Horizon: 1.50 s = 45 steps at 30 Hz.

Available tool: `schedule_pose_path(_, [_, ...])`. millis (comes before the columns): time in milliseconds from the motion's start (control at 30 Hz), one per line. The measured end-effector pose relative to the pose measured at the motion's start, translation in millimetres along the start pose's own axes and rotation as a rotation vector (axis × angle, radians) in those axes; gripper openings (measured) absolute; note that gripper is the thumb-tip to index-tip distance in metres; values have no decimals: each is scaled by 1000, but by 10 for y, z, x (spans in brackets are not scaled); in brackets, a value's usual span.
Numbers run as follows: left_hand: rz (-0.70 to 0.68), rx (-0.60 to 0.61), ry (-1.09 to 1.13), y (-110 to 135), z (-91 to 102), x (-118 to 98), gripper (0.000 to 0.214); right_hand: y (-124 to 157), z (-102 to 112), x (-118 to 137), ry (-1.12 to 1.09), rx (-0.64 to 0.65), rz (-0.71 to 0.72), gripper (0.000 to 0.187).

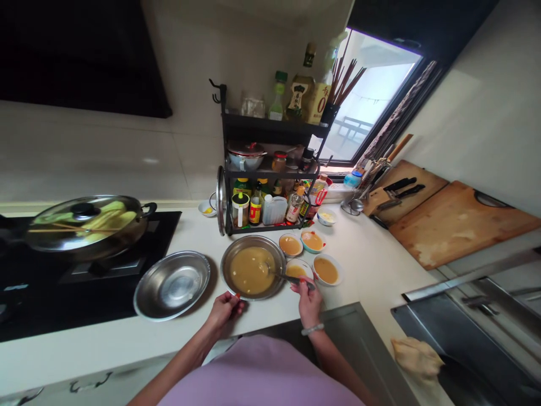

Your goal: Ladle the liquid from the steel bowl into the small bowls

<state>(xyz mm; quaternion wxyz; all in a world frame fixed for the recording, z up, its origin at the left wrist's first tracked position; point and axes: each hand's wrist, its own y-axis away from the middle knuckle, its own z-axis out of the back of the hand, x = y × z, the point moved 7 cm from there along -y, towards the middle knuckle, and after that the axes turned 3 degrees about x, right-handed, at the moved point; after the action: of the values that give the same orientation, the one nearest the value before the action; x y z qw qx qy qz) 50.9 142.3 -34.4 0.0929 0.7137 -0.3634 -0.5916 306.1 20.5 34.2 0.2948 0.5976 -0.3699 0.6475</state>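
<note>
A round metal bowl (224, 265) on the white counter holds a yellowish-brown liquid with pale bits floating in it. My left hand (226, 310) pinches the near-left rim of this bowl. Closed round the dark handle of a spoon (291, 278), my right hand (309, 299) is just right of the bowl; the spoon's head dips into the liquid. Close by stand several small bowls of similar brownish liquid, among them a white bowl (339, 277), a bowl with red marks (322, 248) and one partly behind the spoon (306, 265).
An empty metal basin (173, 287) sits left of the bowl. A lidded pan (88, 225) rests on the black stove (105, 287). Behind stands a black rack (274, 125) of bottles and jars. At right are cutting boards (460, 225), a knife block (378, 199) and a sink (469, 332).
</note>
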Motion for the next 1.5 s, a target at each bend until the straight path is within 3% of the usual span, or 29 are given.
schedule_pose_path(233, [7,12,-2,3,1,-6,33,-42,170,21,-217,-137,-157,34])
schedule_pose_path(467, [-1,18,-9,12,-7,-15,34,-15,349,221,-319,-178,-157,29])
schedule_pose_path(633, [-6,24,3,7,-6,-4,34,-64,670,381,-350,-260,-127,30])
schedule_pose_path(800, [6,14,15,5,-2,-2,35,-83,1015,529,-262,-327,-45,37])
schedule_pose_path(933, [15,13,11,1,-2,1,31,12,1139,670,-10,-306,54,42])
schedule_pose_path(1067, [22,1,5,0,3,5,29,148,1057,821,267,-140,176,37])
schedule_pose_path(1233, [13,9,16,2,-4,-7,29,282,858,1020,299,43,356,25])
schedule_pose_path(1367, [12,18,7,-1,3,-1,31,276,673,957,276,41,317,27])
schedule_pose_path(1500, [8,21,4,7,5,-7,32,230,339,694,197,83,243,33])
